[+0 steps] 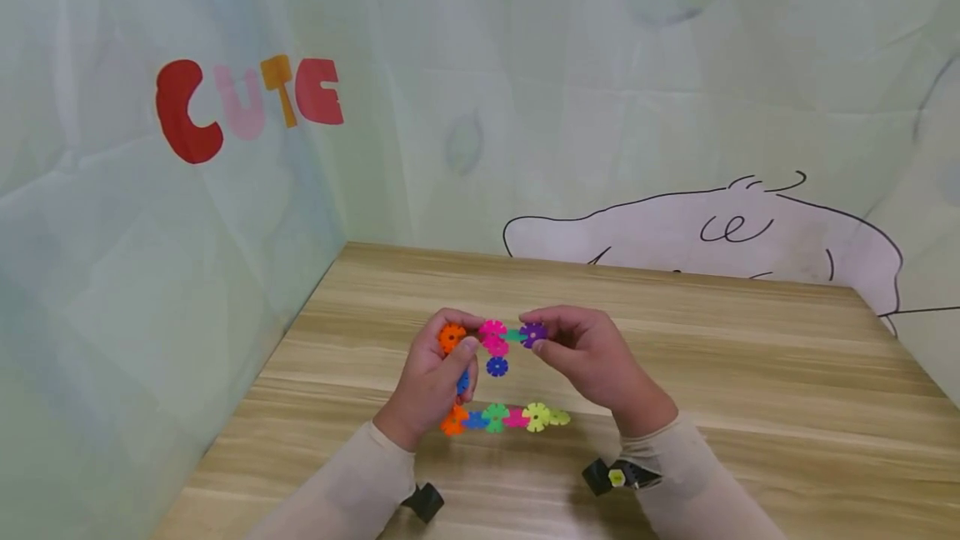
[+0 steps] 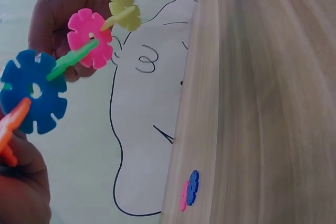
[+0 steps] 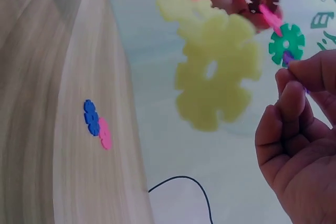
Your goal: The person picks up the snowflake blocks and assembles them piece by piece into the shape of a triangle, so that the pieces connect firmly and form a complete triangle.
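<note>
My left hand (image 1: pixel 431 373) grips a chain of slotted plastic snowflake discs, with an orange disc (image 1: pixel 452 337) showing at its fingers. The chain's lower run hangs toward me: orange, blue, a green disc (image 1: pixel 495 417), pink, then a yellow disc (image 1: pixel 536 417) and another yellow one at its end. From the left fingers' upper side, a pink disc (image 1: pixel 492 329) and a green disc (image 3: pixel 286 44) lead across to a purple disc (image 1: pixel 533 335). Thumb and fingers of my right hand (image 1: pixel 592 352) pinch that purple disc. The left palm is largely hidden in the head view.
A loose blue disc (image 3: pixel 91 117) and a pink disc (image 3: pixel 105 134) lie together on the wooden table (image 1: pixel 750 407), beyond the chain. Fabric walls (image 1: pixel 420 107) stand at the table's left and back, with CUTE letters and a line drawing.
</note>
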`<state>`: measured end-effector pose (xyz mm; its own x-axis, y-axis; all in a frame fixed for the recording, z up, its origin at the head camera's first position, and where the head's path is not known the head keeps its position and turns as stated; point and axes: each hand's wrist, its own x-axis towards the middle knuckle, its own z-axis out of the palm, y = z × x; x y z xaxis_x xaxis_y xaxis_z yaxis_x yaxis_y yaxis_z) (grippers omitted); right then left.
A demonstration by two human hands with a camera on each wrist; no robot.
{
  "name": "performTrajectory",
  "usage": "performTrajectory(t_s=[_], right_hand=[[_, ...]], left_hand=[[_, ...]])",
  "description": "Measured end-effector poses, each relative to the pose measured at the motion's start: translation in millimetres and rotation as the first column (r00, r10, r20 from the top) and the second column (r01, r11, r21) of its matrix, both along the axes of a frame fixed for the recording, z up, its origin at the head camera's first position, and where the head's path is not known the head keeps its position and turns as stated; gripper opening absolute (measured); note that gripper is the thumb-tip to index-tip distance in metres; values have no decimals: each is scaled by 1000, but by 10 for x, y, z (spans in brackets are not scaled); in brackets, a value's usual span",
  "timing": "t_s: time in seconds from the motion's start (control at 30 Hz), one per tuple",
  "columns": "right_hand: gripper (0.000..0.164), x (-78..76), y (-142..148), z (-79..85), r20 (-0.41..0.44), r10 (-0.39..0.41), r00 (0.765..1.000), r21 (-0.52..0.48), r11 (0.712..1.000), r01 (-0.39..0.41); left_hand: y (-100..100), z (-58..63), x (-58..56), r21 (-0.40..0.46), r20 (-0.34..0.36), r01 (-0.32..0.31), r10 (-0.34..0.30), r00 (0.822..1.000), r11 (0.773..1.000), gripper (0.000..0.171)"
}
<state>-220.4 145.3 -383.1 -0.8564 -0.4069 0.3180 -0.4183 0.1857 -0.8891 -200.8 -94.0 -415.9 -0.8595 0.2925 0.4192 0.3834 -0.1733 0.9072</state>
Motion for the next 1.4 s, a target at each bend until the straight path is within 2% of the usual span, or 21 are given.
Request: performTrajectory(t_s=[0.17, 0.5, 0.67, 0.83, 1.03, 1.13, 1.23, 1.3, 1.4], right_hand=[[29, -2, -20, -8, -14, -3, 1000, 14, 1000, 3], [44, -90, 47, -53, -31, -33, 999, 93, 995, 36], [40, -152, 132, -82, 10, -83, 996, 76, 994, 82], [33, -223, 191, -147, 99, -147, 984, 130, 982, 134], [29, -344, 209, -279, 198, -146, 969, 209, 972, 104], [25, -443, 182, -348, 209, -144, 967, 280, 956, 82], [17, -546, 124, -397, 180, -126, 976, 371, 927, 51], [10, -600, 73, -416, 156, -94, 983, 424, 905, 19], [11, -649, -10, -434, 165, -26, 986, 491, 869, -59]], left_hand=[[15, -5, 4, -2, -21, -10, 10, 1000, 1000, 21], [4, -7, -5, -3, 46, -64, 64, 997, 998, 23], [-23, -11, -9, 7, 58, -80, 80, 995, 997, 24], [-30, -4, -14, 29, 41, -72, 71, 997, 997, 23], [-32, 20, -7, 50, 49, -71, 69, 996, 996, 23], [-36, 37, -3, 48, 51, -78, 76, 996, 996, 23], [-42, 51, -2, 47, 45, -79, 76, 996, 996, 23], [-45, 57, -2, 44, 43, -77, 75, 996, 996, 23], [-49, 62, 0, 38, 47, -76, 74, 996, 996, 23]])
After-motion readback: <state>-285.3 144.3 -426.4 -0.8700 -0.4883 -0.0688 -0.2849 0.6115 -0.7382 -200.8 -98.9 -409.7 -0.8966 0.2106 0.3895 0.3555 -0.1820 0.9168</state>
